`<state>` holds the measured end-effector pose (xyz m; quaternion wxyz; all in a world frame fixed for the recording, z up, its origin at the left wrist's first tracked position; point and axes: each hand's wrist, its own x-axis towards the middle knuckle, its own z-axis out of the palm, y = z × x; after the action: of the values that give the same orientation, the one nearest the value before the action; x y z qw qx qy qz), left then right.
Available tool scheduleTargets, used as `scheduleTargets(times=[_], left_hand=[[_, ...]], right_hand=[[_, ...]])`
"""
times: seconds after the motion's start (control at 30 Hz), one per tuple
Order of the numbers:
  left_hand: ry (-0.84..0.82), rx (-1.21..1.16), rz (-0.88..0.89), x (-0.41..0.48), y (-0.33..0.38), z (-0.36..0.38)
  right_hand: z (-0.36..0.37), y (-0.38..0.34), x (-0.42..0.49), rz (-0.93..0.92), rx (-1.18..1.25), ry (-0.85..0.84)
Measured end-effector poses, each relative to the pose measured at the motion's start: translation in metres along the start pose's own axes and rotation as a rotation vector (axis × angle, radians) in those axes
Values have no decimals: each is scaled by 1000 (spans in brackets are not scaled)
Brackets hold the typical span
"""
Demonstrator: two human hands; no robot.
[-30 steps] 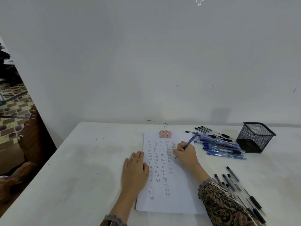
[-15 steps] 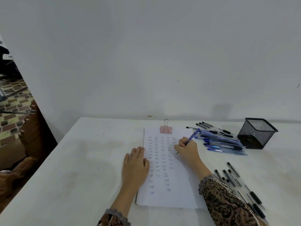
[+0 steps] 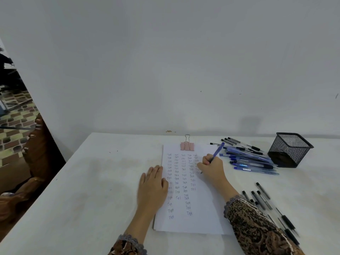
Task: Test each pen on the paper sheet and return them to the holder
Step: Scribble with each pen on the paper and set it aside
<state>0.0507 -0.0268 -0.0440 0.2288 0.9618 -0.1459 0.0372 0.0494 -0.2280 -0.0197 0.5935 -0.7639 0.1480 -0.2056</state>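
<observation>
Fingers of the right hand [image 3: 211,166] grasp a slim blue plastic pen [image 3: 218,150], tip on the white paper sheet [image 3: 198,219], while the left hand [image 3: 151,184], fingers released, presses its left edge; likely hazard: the patterned sleeve [image 3: 257,229] rolling loose black pens [image 3: 261,197] right of the sheet.

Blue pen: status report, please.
Right hand grips blue plastic pen, tip on white paper sheet. Left hand presses sheet. Loose pens pile before black mesh holder.

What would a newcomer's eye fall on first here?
In the middle, the right hand writes with a blue pen on the paper sheet, covered in short words, while the left hand lies flat on its left edge. On the right, a heap of blue pens lies beside the black mesh holder.
</observation>
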Motion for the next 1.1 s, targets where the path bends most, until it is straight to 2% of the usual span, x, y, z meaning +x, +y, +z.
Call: scheduleTargets(times=[0.2,0.37,0.5,0.77,0.87,1.1], left_hand=[[-8,-8,-3,1,0,0],[-1,-11,-8,1,0,1],[5,-4,-9,1,0,1],[14,3,-3,0,1,1],[13,3,-2,0,1,0],[14,1,-9,-1,0,1]], right_hand=[[1,1,-1,-17,89,8],[-17,2,4,241,731,110],[-20,-3,3,355,903,99],[-15,6,-10,380,1252,134],[-18,6,-15,395,1318,165],[-16,3,-21,402,1243,213]])
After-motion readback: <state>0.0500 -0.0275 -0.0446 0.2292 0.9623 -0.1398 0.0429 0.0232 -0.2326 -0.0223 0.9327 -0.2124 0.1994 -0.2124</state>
